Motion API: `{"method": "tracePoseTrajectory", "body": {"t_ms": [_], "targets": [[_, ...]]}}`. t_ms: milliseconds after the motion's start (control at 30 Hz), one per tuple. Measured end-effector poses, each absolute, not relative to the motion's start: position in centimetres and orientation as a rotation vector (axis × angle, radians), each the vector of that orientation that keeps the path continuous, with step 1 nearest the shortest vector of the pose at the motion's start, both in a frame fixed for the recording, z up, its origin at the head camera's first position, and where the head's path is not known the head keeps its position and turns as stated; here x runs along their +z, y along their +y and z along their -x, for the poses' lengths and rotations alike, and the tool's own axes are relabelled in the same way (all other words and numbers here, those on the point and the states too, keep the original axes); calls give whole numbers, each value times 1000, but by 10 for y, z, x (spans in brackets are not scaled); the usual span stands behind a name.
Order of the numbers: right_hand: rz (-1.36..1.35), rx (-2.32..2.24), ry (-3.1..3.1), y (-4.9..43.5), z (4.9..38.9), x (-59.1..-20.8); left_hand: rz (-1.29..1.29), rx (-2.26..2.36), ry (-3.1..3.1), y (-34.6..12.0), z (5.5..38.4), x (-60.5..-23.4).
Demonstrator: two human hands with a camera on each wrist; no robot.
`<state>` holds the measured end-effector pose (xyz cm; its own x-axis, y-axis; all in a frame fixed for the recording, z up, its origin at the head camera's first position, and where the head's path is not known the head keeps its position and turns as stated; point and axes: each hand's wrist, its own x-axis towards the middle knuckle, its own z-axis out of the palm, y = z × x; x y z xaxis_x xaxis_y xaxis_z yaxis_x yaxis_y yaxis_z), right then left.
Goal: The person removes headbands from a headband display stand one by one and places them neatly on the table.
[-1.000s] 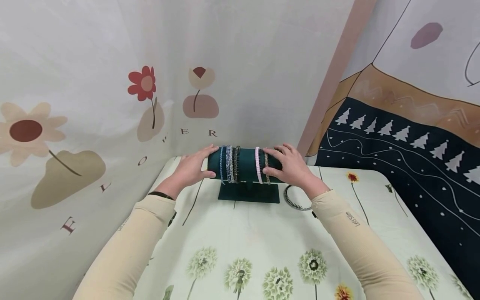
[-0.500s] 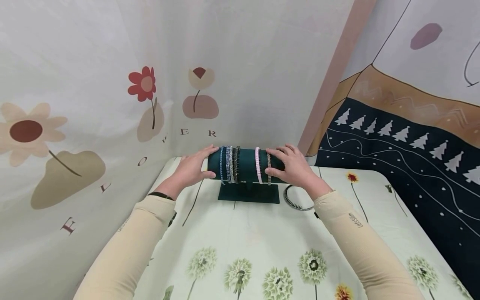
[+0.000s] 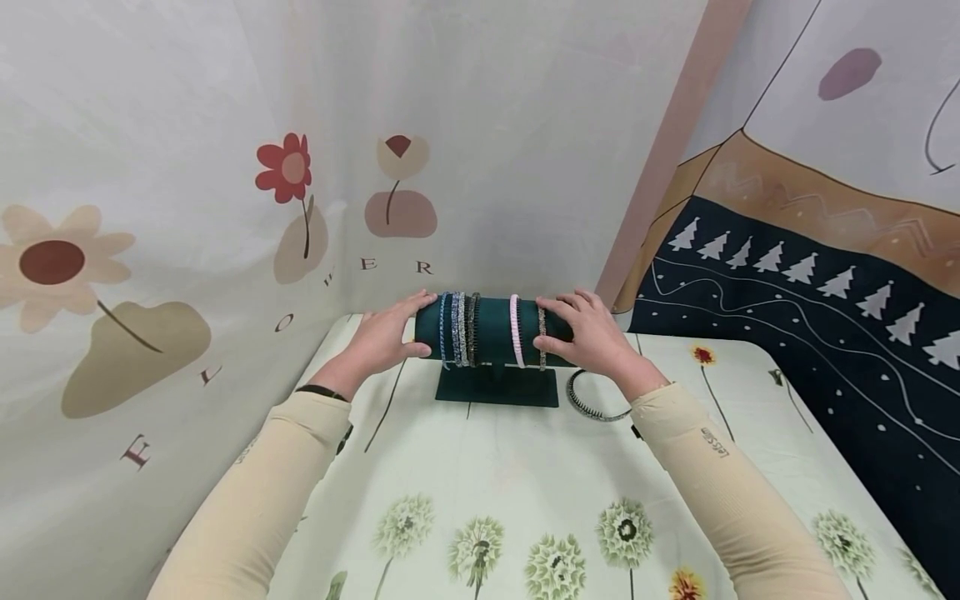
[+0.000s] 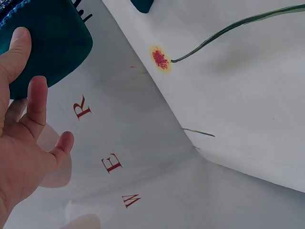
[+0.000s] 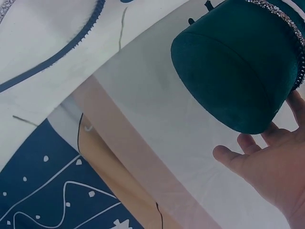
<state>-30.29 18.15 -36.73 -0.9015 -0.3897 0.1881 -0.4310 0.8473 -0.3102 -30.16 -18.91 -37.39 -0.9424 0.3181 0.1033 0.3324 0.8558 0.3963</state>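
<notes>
A dark green velvet display roll [image 3: 495,329] stands on a flat base [image 3: 495,390] and carries several headbands. My left hand [image 3: 378,337] grips its left end, thumb in front and fingers over the top; the left wrist view shows the thumb [image 4: 20,47] against the green cloth. At the other end my right hand [image 3: 594,337] holds a glittery headband [image 3: 542,327] between thumb and fingertips, just right of a pink headband [image 3: 515,333]. In the right wrist view, that glittery band [image 5: 286,19] wraps the roll, whose flat end faces the camera.
Blue, silver and dark headbands [image 3: 461,329] sit close together near the roll's left end. Another toothed headband [image 3: 588,411] lies on the flower-printed tablecloth [image 3: 495,467], by the right wrist. A printed curtain [image 3: 510,125] hangs directly behind the stand.
My right hand has slid a little to the right along the roll and the glittery headband has moved with it, widening its gap from the pink one. My left hand stays in place.
</notes>
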Motion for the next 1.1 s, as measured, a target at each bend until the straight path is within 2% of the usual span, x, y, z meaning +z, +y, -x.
{"method": "tracePoseTrajectory", "body": {"t_ms": [1100], "targets": [[-616, 511, -2903, 198, 303, -369, 517, -637, -3002, -188, 303, -374]]}}
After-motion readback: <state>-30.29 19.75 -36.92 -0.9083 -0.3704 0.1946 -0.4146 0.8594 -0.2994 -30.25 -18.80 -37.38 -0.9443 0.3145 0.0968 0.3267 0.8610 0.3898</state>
